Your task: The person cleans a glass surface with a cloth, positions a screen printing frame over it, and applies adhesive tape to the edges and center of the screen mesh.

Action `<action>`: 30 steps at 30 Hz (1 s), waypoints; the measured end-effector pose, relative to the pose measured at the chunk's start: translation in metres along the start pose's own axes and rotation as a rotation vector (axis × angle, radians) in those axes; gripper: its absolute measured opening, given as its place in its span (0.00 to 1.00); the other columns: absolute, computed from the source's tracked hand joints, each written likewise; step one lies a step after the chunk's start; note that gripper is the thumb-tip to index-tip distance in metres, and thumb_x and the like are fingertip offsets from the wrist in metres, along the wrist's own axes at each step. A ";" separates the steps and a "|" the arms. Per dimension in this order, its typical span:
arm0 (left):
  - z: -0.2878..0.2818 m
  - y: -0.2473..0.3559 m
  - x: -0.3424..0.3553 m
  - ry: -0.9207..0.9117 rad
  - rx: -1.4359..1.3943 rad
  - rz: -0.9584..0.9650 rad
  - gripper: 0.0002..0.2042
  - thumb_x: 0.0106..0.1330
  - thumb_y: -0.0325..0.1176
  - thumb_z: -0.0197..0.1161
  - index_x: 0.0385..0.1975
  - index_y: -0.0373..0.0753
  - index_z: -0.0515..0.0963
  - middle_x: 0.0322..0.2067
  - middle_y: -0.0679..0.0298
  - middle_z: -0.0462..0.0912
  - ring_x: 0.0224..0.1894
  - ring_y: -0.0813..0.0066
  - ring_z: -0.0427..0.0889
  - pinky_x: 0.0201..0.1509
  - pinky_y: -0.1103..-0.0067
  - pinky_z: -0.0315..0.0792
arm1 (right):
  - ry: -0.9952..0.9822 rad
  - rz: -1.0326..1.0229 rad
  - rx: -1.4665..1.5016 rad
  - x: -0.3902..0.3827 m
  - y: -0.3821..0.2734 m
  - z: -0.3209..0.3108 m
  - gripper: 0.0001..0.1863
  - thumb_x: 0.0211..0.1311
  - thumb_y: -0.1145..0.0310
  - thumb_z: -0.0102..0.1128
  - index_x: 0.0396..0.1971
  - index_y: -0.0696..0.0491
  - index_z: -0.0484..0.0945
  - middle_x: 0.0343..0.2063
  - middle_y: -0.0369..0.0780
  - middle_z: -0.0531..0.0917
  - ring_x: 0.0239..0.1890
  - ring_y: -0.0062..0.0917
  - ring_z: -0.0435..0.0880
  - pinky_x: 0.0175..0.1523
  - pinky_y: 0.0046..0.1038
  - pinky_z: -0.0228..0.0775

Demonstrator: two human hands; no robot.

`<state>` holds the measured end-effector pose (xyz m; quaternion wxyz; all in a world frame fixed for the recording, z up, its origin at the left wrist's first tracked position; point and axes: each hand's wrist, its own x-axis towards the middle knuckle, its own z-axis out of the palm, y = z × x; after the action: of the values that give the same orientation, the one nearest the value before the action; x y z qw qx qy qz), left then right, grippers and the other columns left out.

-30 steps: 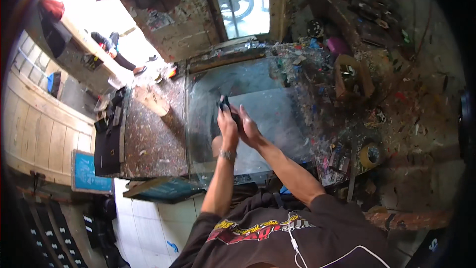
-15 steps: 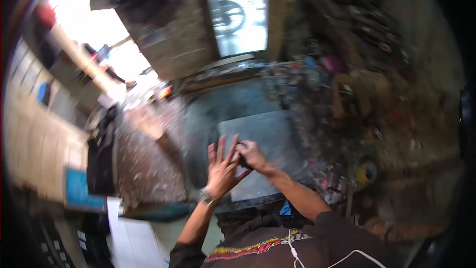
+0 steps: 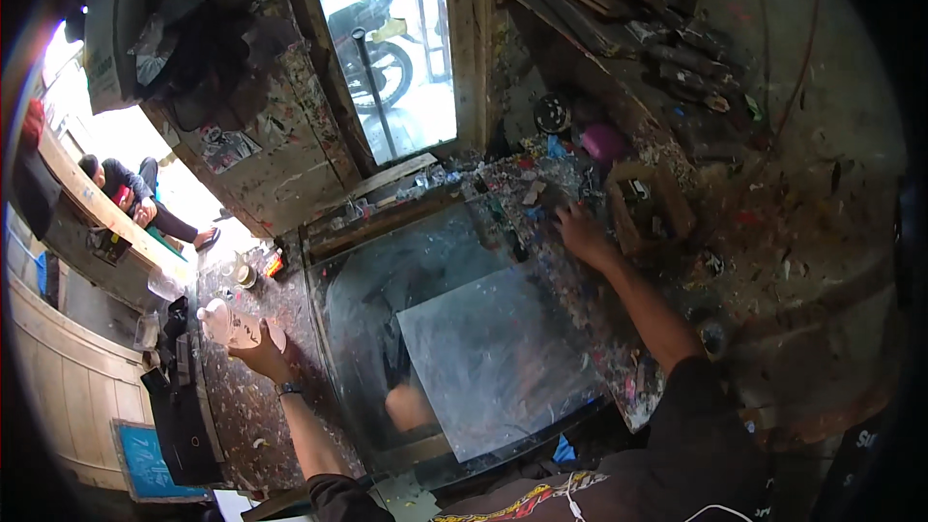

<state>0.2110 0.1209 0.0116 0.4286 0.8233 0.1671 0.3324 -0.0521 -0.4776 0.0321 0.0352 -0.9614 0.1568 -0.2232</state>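
Your left hand (image 3: 261,357) wraps the pale bottle (image 3: 228,323) near its base, left of the glass pane (image 3: 387,285) — presumably for steadiness. Your right hand (image 3: 582,236) is over clutter (image 3: 554,282) beside the open box (image 3: 621,210) — whether gripping anything, I cannot tell.

Bottle (image 3: 224,325) is pale pinkish-wht w/ a few dk marks; sheet (image 3: 498,358) is lt grey w/ faint cloudy smears, glass (image 3: 420,271) dk grey-green w/ whitish streaks. Table (image 3: 253,406) is dk brownish, speckled w/ multi-col. flecks, incl. wht & red. T-shirt (image 3: 628,483) is v. dk w/ yellow & red print, cable (image 3: 572,507) wht, board (image 3: 159,461) blue w/ paler marks, door (image 3: 72,367) lt tan.
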 end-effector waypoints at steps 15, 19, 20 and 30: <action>0.145 0.262 -0.236 -0.884 -0.632 0.576 0.45 0.47 0.39 0.79 0.62 0.31 0.59 0.51 0.45 0.78 0.53 0.48 0.79 0.57 0.64 0.72 | 0.280 0.553 0.315 -0.142 -0.041 -0.076 0.16 0.72 0.59 0.53 0.33 0.58 0.78 0.27 0.51 0.79 0.34 0.49 0.78 0.41 0.43 0.68; 0.218 0.331 -0.366 -1.062 -0.593 0.455 0.47 0.47 0.39 0.79 0.64 0.34 0.56 0.51 0.42 0.77 0.53 0.43 0.78 0.56 0.60 0.72 | 0.107 0.750 0.393 -0.193 -0.029 -0.094 0.22 0.73 0.53 0.52 0.34 0.60 0.77 0.21 0.49 0.78 0.28 0.44 0.79 0.37 0.40 0.69; 0.234 0.335 -0.392 -1.058 -0.663 0.411 0.46 0.47 0.38 0.79 0.64 0.35 0.56 0.50 0.42 0.78 0.53 0.41 0.77 0.57 0.58 0.71 | 0.005 0.774 0.371 -0.198 -0.027 -0.104 0.25 0.75 0.51 0.51 0.39 0.62 0.78 0.21 0.48 0.79 0.28 0.39 0.81 0.37 0.38 0.72; 0.289 0.328 -0.422 -1.198 -0.436 0.867 0.55 0.42 0.56 0.79 0.67 0.32 0.57 0.64 0.39 0.61 0.68 0.42 0.59 0.68 0.55 0.59 | 0.182 0.549 -0.062 -0.184 0.052 -0.078 0.15 0.62 0.67 0.61 0.48 0.55 0.78 0.48 0.51 0.80 0.54 0.49 0.77 0.58 0.46 0.68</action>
<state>0.1018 -0.4760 -0.0102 0.4297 0.7515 -0.5005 -0.0066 -0.2585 -0.4688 0.0180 0.0506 -0.8597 0.4204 -0.2856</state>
